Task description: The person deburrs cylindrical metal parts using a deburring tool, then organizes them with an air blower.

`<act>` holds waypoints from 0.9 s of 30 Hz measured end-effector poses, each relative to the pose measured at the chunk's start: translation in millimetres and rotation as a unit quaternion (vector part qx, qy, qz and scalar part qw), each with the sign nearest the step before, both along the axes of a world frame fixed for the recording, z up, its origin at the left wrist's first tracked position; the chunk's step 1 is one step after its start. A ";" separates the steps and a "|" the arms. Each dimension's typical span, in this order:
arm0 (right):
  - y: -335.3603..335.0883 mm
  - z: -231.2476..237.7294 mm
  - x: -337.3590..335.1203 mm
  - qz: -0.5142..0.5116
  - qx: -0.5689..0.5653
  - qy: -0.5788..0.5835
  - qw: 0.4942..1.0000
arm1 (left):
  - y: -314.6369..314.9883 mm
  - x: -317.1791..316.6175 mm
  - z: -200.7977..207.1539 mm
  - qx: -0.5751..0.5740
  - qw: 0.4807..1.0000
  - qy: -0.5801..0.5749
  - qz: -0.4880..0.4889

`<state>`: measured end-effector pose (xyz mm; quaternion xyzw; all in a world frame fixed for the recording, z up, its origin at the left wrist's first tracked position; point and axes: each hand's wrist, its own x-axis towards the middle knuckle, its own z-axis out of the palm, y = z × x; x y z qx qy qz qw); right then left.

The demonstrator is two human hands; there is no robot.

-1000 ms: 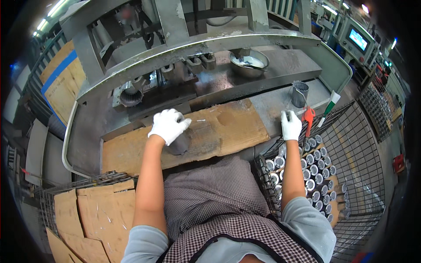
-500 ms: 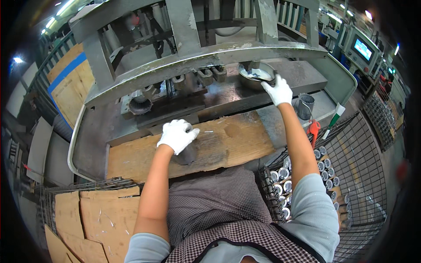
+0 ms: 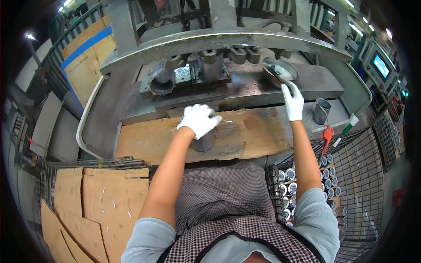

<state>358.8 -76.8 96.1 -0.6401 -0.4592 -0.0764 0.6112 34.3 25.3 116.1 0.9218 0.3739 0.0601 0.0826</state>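
Observation:
My left hand [image 3: 199,120], in a white glove, is closed over the top of a dark grey metal cylinder [image 3: 204,142] that stands on the wooden board [image 3: 250,131]. My right hand [image 3: 293,101], also gloved in white, pinches the near end of a dark, thin stick-like tool [image 3: 275,76]. The tool's far end reaches into a metal bowl [image 3: 293,71] with whitish contents; its tip cannot be made out. On the machine bed, a ribbed metal cylinder [image 3: 162,85] lies with its open end facing me, left of an upright one [image 3: 211,68].
A grey cup [image 3: 322,111] stands right of my right hand, near red-handled scissors [image 3: 327,135] and a green-and-white brush-like item [image 3: 346,130]. A wire basket [image 3: 357,175] at right holds several cylinders. Cardboard [image 3: 118,197] lies at left. A heavy press frame [image 3: 237,38] spans above the bed.
The view has shifted, so the scene sits further right. My right hand has gone from the bowl's rim to gripping the dark tool. My left hand stays on the grey cylinder.

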 end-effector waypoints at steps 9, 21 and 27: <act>81.9 72.6 -108.4 0.138 -0.025 -0.193 0.971 | -1.0 -3.1 4.9 -0.017 1.000 -0.016 -0.008; 64.9 54.9 10.3 -0.014 0.034 -0.025 0.999 | -5.3 -26.5 0.3 0.164 0.873 -0.458 -0.033; 40.4 2.3 65.1 -0.153 -0.180 -0.064 0.969 | -37.0 -73.3 -35.1 0.065 0.880 -0.435 0.177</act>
